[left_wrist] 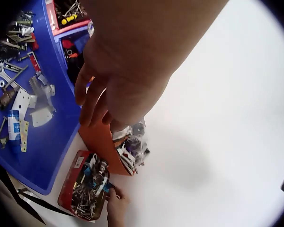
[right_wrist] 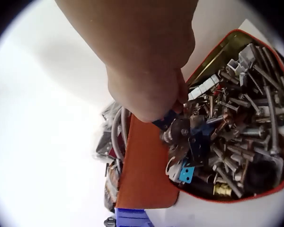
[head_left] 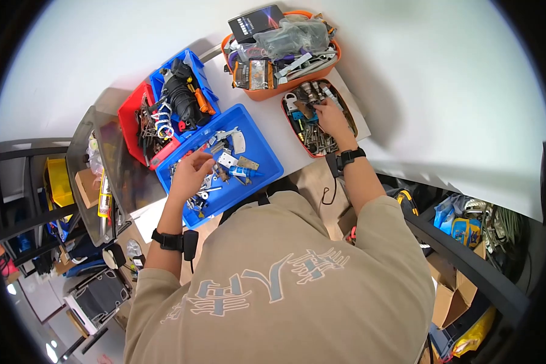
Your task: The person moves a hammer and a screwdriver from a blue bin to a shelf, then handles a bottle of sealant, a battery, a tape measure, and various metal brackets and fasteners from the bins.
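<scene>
My left hand hovers over the blue tray, fingers loosely bent and nothing between them. Inside the tray lie a blue-labelled tube, metal plates and loose hardware. On the right, my right hand reaches over a red-rimmed tin full of screws and bolts. Its fingers pinch a small dark blue piece at the tin's edge; the fingertips are partly hidden in the right wrist view. Close by in the tin are a light blue perforated plate and dark metal fittings.
Behind the tin stands an orange bin heaped with bags and a black box. A red bin and a second blue bin with a black tool adjoin the tray. A transparent container stands at the left.
</scene>
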### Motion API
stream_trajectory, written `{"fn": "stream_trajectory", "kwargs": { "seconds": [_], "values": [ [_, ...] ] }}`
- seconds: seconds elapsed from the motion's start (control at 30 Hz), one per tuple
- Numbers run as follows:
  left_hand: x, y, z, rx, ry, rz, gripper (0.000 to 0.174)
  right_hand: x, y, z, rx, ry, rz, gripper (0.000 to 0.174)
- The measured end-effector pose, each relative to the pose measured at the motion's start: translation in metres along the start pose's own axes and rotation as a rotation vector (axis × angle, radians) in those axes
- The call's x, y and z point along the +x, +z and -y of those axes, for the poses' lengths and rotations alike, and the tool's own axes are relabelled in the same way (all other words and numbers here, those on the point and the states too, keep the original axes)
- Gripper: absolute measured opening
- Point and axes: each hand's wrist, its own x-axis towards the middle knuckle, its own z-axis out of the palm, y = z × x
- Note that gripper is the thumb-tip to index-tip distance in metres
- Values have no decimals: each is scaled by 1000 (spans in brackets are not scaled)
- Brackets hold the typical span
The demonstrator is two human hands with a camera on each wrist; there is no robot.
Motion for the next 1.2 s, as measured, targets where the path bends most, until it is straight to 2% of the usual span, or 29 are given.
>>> {"fn": "stream_trajectory", "kwargs": {
  "seconds": [0.03,0.13,0.2,0.33,0.37,0.4,0.47,0.5,0.53,0.57,0.63,0.67,0.73,0.77,0.83,0.97,1.03,1.2],
  "values": [
    [-2,-3,7,26,15,-5,25,1,0,2,-58,21,74,21],
    [-9,-14,21,125,17,-27,26,5,-9,5,-44,18,102,23],
    [-8,-18,43,166,-16,-20,28,7,-6,3,-19,45,8,21],
    [-4,-20,91,314,-48,-3,34,14,-9,12,-196,37,85,18],
    [-3,-20,100,340,-107,19,35,15,-12,20,-220,-27,23,16],
    [-4,-20,109,335,-119,12,35,17,-14,33,-216,-37,33,16],
    [-6,-19,122,339,-149,8,35,18,-14,77,-48,-213,-110,14],
    [-7,-18,123,326,-182,6,36,13,-12,108,71,-253,-56,12],
    [-7,-17,126,321,-193,-1,36,4,-3,134,140,-255,128,13],
    [-7,-14,132,327,-192,0,36,-7,18,156,283,-211,323,17],
    [-7,-9,132,312,-171,1,37,-32,52,195,83,-281,594,47],
    [-9,-7,128,307,-177,-7,37,-42,67,207,83,-290,599,47],
    [-10,-3,119,239,-163,-27,37,-55,93,223,-213,-235,798,82],
    [-12,-3,115,200,-151,-17,36,-58,102,227,-213,-248,801,82],
    [-21,-5,105,194,-150,-26,35,-67,119,236,-352,-225,766,93],
    [-37,-8,112,113,-126,-43,35,-73,151,233,-352,-259,709,87],
    [-41,-14,117,103,-133,-50,35,-66,158,228,-211,-106,822,79],
    [-54,-33,130,86,-86,-67,34,-61,166,219,-136,19,847,63]
  ]
}}
